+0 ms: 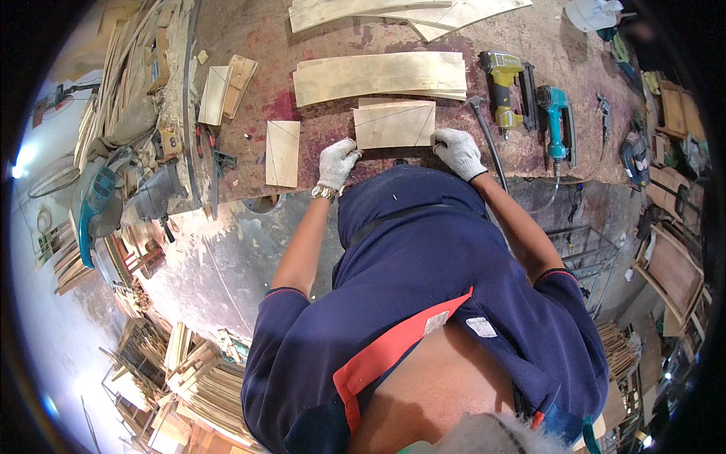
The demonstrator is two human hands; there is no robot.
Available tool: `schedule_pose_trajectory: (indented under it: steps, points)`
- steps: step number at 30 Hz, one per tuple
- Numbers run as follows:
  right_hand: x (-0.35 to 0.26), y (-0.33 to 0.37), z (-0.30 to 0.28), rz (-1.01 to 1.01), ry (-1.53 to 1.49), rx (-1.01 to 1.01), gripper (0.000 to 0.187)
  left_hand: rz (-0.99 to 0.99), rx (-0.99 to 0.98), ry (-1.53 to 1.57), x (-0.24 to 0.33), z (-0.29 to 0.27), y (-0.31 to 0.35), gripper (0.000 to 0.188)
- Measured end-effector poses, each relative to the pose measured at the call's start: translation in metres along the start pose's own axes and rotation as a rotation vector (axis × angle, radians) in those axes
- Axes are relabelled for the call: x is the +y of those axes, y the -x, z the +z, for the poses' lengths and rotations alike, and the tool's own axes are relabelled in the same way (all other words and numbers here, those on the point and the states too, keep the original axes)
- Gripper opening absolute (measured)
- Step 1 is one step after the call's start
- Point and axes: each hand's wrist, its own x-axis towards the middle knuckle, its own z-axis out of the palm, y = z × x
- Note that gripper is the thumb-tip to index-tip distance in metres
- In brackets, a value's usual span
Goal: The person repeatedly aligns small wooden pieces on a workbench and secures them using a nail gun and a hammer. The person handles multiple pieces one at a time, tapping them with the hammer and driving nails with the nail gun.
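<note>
Stained workbench [325, 125] beneath; left hand [336, 164] and right hand [460, 151] pinch pale board [393, 129] between their fingers, best kept level.

1. Pale rectangular wooden boards [395, 129] lie on the brown, stained surface [261, 45], between the white-gloved left hand [337, 163] and white-gloved right hand [459, 154].
2. Behind them: long pale curved wooden planks [380, 78].
3. Left: a small pale rectangular wooden piece [283, 153].
4. Right: a yellow-and-black nail gun [502, 85], then a teal nail gun [556, 121] farther right.
</note>
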Motion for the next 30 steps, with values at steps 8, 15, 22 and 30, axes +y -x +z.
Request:
schedule_pose_trajectory:
  steps: [8, 15, 22, 30]
  points:
    - [-0.003, -0.001, -0.003, 0.053, -0.013, -0.045, 0.009, 0.084, -0.068, -0.206, -0.006, 0.002, 0.002, 0.018]
    - [-0.003, 0.001, -0.002, 0.046, 0.004, -0.035, 0.010, 0.166, -0.047, -0.218, -0.006, 0.001, 0.000, 0.019]
    - [-0.004, 0.001, -0.002, 0.055, 0.023, -0.039, 0.013, 0.101, -0.037, -0.157, -0.003, 0.000, 0.000, 0.020]
    - [-0.027, -0.015, -0.029, 0.345, -0.017, 0.029, 0.045, -0.136, 0.117, 0.030, 0.014, -0.007, -0.006, 0.023]
